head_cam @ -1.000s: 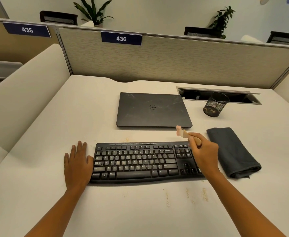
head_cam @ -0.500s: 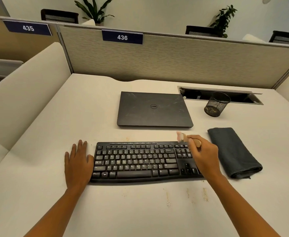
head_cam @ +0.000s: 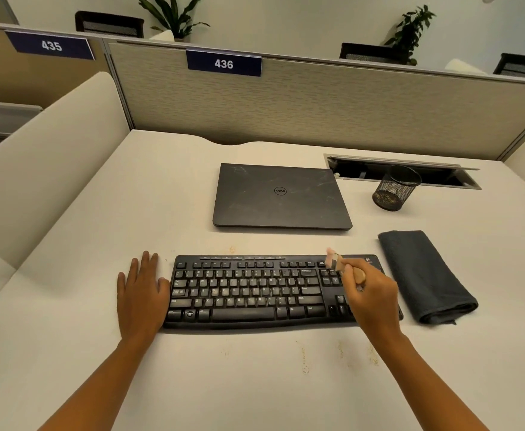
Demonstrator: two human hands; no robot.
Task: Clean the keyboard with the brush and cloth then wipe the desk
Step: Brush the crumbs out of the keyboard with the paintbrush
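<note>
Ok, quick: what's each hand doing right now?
Left hand: open, flat on the desk at the keyboard's left end.
Right hand: gripping the brush over the keyboard's right end.

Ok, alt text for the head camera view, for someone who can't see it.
A person's right hand holds a brush over the right end of a black keyboard while the left hand lies flat on the desk beside it. A folded dark cloth lies to the right; a closed laptop and mesh cup sit behind.

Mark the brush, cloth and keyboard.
brush (head_cam: 358, 274): head view, on the wooden handle.
cloth (head_cam: 426, 275): head view, middle of the folded top face.
keyboard (head_cam: 248, 290): head view, centre of the letter keys.
</note>
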